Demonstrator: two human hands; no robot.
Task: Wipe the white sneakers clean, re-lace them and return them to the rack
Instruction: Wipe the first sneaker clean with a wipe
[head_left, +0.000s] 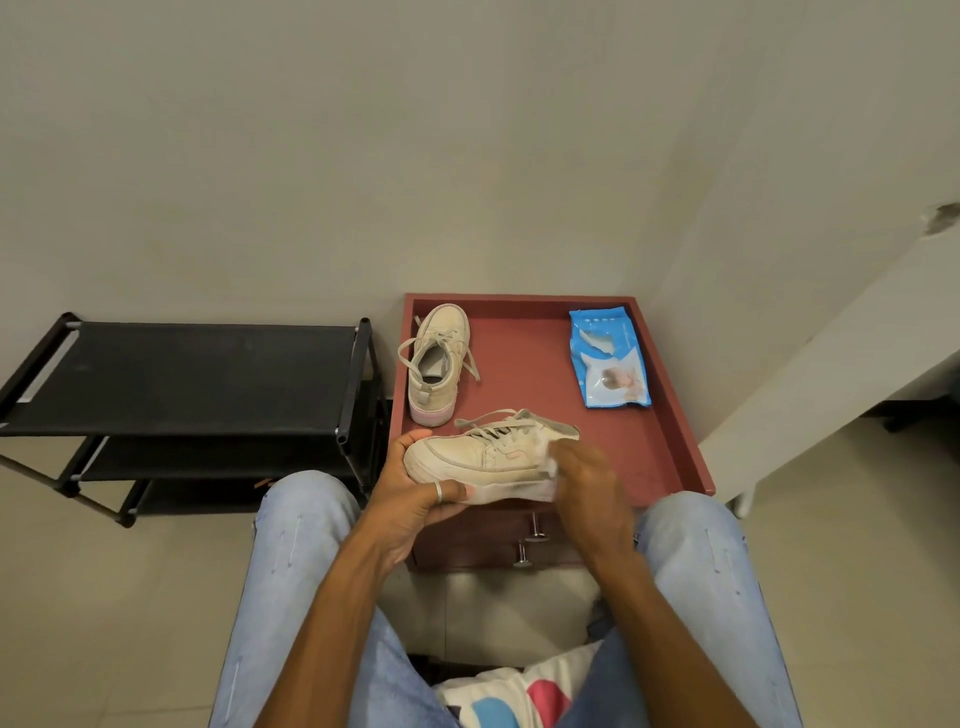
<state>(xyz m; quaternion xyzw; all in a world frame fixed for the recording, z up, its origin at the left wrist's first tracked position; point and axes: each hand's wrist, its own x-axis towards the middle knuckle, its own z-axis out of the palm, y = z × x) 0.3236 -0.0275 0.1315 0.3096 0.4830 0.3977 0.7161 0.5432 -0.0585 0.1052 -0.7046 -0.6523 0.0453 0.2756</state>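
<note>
Left hand (415, 493): palm up under the toe end of the held sneaker (467, 457), fingers curled around the sole, thumb along its near edge (a ring shows on one finger).
Right hand (584, 480): closed over a white wipe (548, 462), pressing it against the heel side of the same shoe.
Held sneaker: on its side above the front edge of the red cabinet (654, 447), toe pointing left, laces threaded and loose, grey scuffing along the sole.
Second sneaker (436, 364): upright on the cabinet top, toe away, laces trailing, pink heel trim.
Wipes packet (608, 358): blue, flat, back right of the cabinet top.
Rack (182, 374): black, left of the cabinet.
</note>
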